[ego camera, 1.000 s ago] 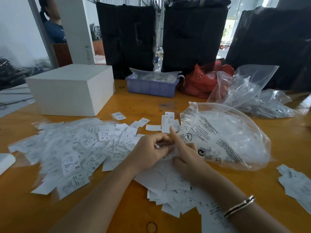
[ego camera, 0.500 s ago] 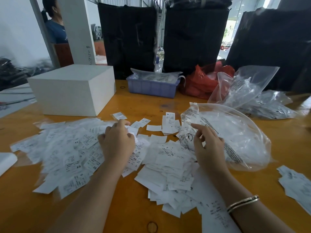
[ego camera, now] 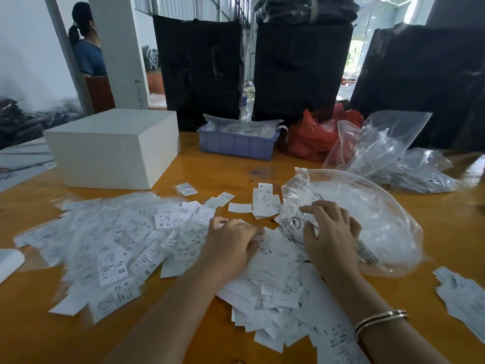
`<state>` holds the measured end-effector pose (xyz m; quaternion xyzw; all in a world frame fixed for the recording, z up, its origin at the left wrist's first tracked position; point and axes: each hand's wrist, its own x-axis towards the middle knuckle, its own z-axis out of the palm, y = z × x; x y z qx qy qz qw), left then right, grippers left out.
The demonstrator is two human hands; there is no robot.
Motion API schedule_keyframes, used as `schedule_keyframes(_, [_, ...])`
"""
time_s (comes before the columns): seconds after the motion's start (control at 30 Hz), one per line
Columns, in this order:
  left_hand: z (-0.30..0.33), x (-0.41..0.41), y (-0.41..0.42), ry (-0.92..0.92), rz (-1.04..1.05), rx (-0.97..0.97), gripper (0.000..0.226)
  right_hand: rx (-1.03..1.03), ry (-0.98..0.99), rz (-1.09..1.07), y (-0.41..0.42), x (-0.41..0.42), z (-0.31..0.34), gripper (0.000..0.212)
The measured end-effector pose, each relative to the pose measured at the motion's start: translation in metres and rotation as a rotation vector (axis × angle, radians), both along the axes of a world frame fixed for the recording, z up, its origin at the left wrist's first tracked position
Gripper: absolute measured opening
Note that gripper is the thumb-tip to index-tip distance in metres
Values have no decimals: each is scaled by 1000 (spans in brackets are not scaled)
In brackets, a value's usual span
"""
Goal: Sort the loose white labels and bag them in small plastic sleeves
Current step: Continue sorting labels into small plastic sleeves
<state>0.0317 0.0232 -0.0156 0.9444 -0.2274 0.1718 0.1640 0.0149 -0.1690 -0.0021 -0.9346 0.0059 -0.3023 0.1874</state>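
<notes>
The table (ego camera: pixel 215 166) carries the whole job, and the sorting step looks to be in hand: nothing is being bagged just now. Labels (ego camera: pixel 112 245) lie in a wide loose drift over the near left, some marked XS, S or XL, and a second heap (ego camera: pixel 278 290) sits near centre under both hands. A few labels lie apart just beyond it, and another small lot (ego camera: pixel 462 295) lies at the near right edge.

A big clear bag (ego camera: pixel 367 222) lies right of centre, its mouth toward the hands; it probably holds the small sleeves, though the plastic is too glossy to be sure. Farther off stand a white box (ego camera: pixel 112 151) at the left, a blue tray (ego camera: pixel 236 145) in the middle, a red bag (ego camera: pixel 309 137) and more clear bags (ego camera: pixel 380 143) to the right.

The left hand (ego camera: pixel 231 245) lies flat on the centre heap, fingers spread, its grip released and holding nothing I can make out. The right hand (ego camera: pixel 330 232) rests at the bag's mouth, fingers splayed and loose, pressing the plastic rather than pinching it.

The next move calls for picking out labels of one size from the heap and drawing a sleeve from the bag. The overlap of the labels, many face down, stands in the way; so does the bag's edge lying over the heap's far right.
</notes>
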Motion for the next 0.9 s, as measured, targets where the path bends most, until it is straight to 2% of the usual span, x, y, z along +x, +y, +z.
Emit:
schedule_keyframes(0.17, [2, 2, 2, -42, 36, 18, 30, -11, 104, -110, -6, 4, -4, 34])
schedule_keyframes(0.3, [2, 2, 1, -52, 21, 44, 26, 93, 170, -196, -12, 7, -6, 47])
schedule_keyframes(0.43, [2, 1, 2, -56, 32, -18, 22, 133, 266, -244, -22, 8, -4, 42])
schedule_keyframes(0.53, [2, 1, 2, -59, 46, -24, 22, 81, 336, -246, -24, 8, -3, 36])
schedule_keyframes(0.67, [4, 1, 2, -71, 37, -15, 24, 32, 300, -242, -24, 8, -4, 36])
schedule_keyframes(0.9, [3, -1, 3, -84, 8, -30, 23, 312, 93, -218, -28, 12, -5, 32])
